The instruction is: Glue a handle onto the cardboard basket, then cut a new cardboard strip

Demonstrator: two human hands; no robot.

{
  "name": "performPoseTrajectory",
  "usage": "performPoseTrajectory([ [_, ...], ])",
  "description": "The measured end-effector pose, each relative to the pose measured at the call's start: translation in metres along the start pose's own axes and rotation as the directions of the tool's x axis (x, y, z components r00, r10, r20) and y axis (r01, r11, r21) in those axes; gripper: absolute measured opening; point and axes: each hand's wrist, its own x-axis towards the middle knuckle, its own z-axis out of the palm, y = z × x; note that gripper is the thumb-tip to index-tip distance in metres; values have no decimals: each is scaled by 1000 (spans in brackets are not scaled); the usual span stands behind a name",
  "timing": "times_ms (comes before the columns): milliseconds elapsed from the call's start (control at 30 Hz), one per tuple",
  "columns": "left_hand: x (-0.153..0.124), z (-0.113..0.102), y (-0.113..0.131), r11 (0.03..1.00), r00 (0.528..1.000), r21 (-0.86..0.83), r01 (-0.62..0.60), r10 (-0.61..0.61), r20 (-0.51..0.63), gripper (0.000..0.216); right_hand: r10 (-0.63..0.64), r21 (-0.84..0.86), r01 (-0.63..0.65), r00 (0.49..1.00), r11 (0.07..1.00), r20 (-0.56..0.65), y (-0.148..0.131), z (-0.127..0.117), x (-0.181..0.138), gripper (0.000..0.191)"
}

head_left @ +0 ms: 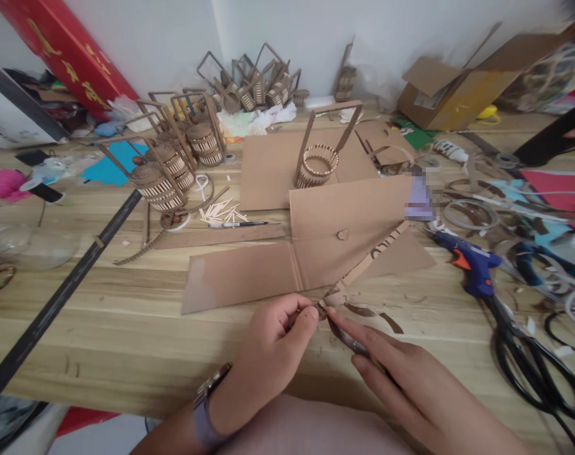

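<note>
At the table's front, my left hand [278,341] is closed, thumb against fingers, on the near end of a narrow cardboard strip [370,253] with dark printed letters. The strip slants away to the right over larger cardboard. My right hand [396,373] grips a craft knife [347,338]; its metal part points at the strip's near end, and most of its handle is hidden in my palm. Both hands' fingertips almost meet there. Thin brown peelings [370,311] lie just beyond my right fingers.
A creased cardboard sheet [244,272] lies ahead, and a small handled basket [318,167] stands behind it. Several similar baskets [159,183] are at the left. To the right lie a blue glue gun [474,259] and black scissors [529,360]. Short sticks [218,210] and a pen [240,224] sit mid-table.
</note>
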Motion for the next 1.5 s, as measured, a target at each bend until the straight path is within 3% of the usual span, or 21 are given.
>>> performPoseTrajectory([
  [333,1,0,1,1000,1000,-9,-12,12,4,28,-8,-31,7,1000,999,-3,-2,-2,3,55],
  [700,-1,0,1,995,997,64,-72,70,26,27,-71,-47,68,994,997,-83,1,-1,0,60],
  [1500,0,0,2,999,1000,25,-31,31,-2,27,-47,-68,46,999,997,-9,0,-5,-2,58],
])
